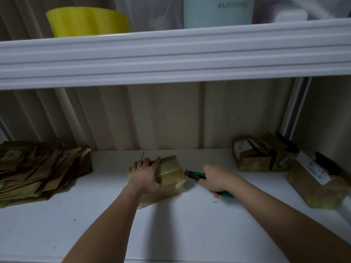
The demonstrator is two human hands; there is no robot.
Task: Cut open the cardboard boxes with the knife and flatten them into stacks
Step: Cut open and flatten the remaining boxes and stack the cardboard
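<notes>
The cardboard box (167,175), small and wrapped in clear tape, lies on the white desk (190,224) just ahead of the person, its long axis running from near-left to far-right. The left hand (146,174) lies over its left part, fingers curled round the far edge and thumb on the near side, pinning it down. The right hand (216,179) grips a green-handled knife (197,176), whose tip points left and sits at the box's right end, touching it or nearly so; I cannot tell which. So the box lies directly left of the blade, and the cut probably runs along the taped seam toward the holding hand. Further out, a stack of flattened cardboard (38,171) rests at the far left, and uncut boxes (266,154) wait on the right.
</notes>
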